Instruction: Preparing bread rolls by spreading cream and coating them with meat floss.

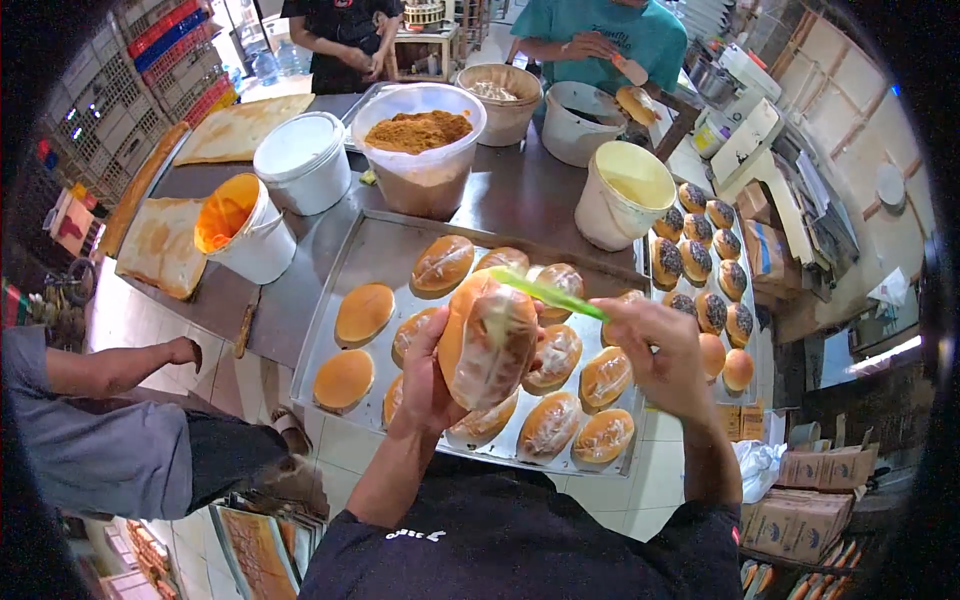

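In my left hand (430, 376) is an oval bread roll (470, 355), its top streaked with glossy white cream. My right hand (655, 355) grips a green spreader (563, 301), whose blade lies across the upper part of that roll. Beneath both hands a metal tray (337, 255) holds several oval rolls (606, 378), some plain and some smeared white. Beyond the tray are a bucket (624, 195) with pale yellow contents, a white bucket (263, 236) with orange smears inside and a clear tub (420, 150) of brown crumbs.
A tray (745, 380) of dark-topped and plain buns stands at right. A knife (243, 325) and flat breads (160, 250) lie on the left of the table (215, 305). A co-worker (120, 420) is at lower left; two others (620, 50) are across the table.
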A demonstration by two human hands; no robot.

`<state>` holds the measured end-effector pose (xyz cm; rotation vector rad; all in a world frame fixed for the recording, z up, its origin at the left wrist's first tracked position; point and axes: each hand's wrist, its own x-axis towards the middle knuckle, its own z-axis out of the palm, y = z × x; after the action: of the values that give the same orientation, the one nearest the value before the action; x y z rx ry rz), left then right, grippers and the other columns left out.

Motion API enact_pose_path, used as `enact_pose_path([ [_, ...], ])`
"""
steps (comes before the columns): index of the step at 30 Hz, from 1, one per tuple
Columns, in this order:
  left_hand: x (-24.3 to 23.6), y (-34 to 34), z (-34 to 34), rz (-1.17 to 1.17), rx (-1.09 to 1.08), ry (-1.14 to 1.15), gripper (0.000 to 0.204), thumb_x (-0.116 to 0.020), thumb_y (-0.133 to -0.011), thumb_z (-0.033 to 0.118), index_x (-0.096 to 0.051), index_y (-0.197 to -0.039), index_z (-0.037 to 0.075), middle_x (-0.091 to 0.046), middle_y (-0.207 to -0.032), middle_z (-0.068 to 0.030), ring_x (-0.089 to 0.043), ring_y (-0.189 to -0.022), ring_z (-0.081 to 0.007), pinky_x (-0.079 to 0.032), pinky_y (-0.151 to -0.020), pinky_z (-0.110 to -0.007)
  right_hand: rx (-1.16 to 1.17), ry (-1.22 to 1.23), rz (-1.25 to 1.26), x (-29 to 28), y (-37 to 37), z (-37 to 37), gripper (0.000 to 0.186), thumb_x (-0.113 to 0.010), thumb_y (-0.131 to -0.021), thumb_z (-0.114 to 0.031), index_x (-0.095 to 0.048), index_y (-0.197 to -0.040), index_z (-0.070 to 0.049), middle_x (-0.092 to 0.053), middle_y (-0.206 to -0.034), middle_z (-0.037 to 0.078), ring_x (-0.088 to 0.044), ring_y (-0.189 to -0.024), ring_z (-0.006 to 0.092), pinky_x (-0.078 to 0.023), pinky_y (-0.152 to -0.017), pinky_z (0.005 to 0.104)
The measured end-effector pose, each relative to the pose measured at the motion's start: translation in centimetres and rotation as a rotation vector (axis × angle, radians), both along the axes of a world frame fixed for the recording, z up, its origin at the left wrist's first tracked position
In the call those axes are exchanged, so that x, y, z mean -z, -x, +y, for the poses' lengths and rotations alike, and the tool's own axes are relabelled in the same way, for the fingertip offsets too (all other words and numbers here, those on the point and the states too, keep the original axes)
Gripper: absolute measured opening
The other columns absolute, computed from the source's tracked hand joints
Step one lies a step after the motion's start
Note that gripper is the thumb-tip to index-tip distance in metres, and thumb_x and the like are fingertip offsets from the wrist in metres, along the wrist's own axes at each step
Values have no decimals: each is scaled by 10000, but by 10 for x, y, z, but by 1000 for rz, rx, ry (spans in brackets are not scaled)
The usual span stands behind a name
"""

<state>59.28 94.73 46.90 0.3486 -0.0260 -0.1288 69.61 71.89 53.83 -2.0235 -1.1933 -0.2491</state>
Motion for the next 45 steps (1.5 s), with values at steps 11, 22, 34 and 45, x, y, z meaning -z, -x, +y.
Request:
enact_pose_path([
  [11, 14, -18, 1, 123, -82, 175, 754, -379, -982, 554, -301, -1468, -17, -480, -1376, -272, -524, -1234, -402, -412, -1067, -557, 36, 241, -438, 1, 49, -7, 452, -677, -732, -145, -712, -1181, -191, -385, -660, -18, -456, -560, 141, -377, -453, 284],
  [22, 14, -18, 18, 77, -79, 160, 671, -377, -1000, 526, -371, -1441, 20, -509, -1368, -237, -519, -1258, -383, -408, -1077, -554, 45, 209, -396, 32, 65, 6, 513, -743, -654, -32, -722, -1137, -203, -452, -651, -20, -467, -539, 130, -390, -457, 301],
  [34, 27, -15, 35, 23, 109, 389, 659, -374, -1011, 505, -332, -1484, 48, -457, -1440, -212, -508, -1285, -360, -425, -1064, -542, 101, -191, 720, 58, -35, 27, 197, -647, -943, -181, -691, -872, -3, -531, -620, -46, -447, -516, 35, -345, -463, 215],
  [45, 41, -11, 66, 165, -89, 82, 582, -348, -1026, 473, -416, -1436, 66, -547, -1353, -171, -576, -1198, -303, -477, -1018, -494, 122, -67, 40, 54, 48, 50, 329, -643, -835, 33, -701, -1139, -79, -534, -696, 61, -528, -587, 168, -420, -497, 300],
])
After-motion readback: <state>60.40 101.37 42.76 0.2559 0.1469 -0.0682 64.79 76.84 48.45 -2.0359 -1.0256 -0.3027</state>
